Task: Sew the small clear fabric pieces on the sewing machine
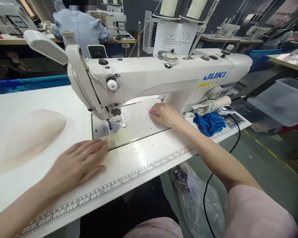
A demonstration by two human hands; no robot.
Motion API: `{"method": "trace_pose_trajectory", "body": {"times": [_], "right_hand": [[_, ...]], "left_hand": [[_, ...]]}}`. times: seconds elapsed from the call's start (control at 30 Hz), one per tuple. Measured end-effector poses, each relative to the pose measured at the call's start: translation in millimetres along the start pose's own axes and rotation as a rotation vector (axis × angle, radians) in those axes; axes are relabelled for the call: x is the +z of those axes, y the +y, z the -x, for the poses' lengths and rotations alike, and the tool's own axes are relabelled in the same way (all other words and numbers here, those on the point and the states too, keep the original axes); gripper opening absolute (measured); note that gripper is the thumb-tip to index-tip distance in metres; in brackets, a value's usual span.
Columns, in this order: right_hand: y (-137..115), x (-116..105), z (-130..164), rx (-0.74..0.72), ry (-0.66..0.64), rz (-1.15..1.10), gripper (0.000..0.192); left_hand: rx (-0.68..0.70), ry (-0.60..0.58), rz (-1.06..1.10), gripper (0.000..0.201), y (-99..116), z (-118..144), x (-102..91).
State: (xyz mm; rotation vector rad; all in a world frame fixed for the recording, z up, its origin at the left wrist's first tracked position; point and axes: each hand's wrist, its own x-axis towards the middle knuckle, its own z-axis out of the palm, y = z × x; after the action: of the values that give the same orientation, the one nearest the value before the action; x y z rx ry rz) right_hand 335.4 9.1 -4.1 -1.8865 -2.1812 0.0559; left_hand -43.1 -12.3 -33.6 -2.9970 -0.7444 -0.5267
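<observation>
A white sewing machine stands on a white table. My left hand lies flat on the tabletop, fingers stretched toward the needle plate and slightly blurred. Under the machine's arm, my right hand rests on the bed with its fingers loosely bent and nothing visible in them. The presser foot is above the plate, with no fabric seen beneath it. To the left of the machine lies a pale beige domed piece, like a moulded cup, its edges smeared.
A printed ruler runs along the table's front edge. Blue cloth, a thread cone and a black cable are at right. Clear plastic boxes stand beyond. A person in a striped shirt sits ahead.
</observation>
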Motion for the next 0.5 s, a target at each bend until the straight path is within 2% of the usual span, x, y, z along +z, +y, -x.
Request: {"method": "trace_pose_trajectory", "body": {"times": [0.1,0.2,0.27,0.33,0.4,0.5], "right_hand": [[-0.8,4.5,-3.3,0.032,0.048,-0.013,0.021],[-1.5,6.6,-1.5,0.092,0.134,-0.032,0.026],[-1.4,7.2,1.1,0.128,0.202,-0.045,0.028],[-0.9,7.5,3.8,0.128,0.273,-0.068,0.028],[0.3,7.3,5.8,0.094,0.331,-0.101,0.027],[2.4,2.1,8.2,0.037,0.378,-0.147,0.024]], "left_hand": [[0.031,-0.039,0.043,0.062,34.5,-35.6,11.9],[0.025,-0.063,0.051,0.049,52.4,-69.1,17.9],[0.011,-0.090,0.035,0.047,58.6,-99.3,25.0],[-0.018,-0.078,0.008,0.053,61.9,-133.1,36.7],[-0.123,-0.069,-0.010,0.056,63.1,-162.5,51.0],[-0.213,-0.090,-0.010,0.052,62.2,-185.8,69.1]]}}
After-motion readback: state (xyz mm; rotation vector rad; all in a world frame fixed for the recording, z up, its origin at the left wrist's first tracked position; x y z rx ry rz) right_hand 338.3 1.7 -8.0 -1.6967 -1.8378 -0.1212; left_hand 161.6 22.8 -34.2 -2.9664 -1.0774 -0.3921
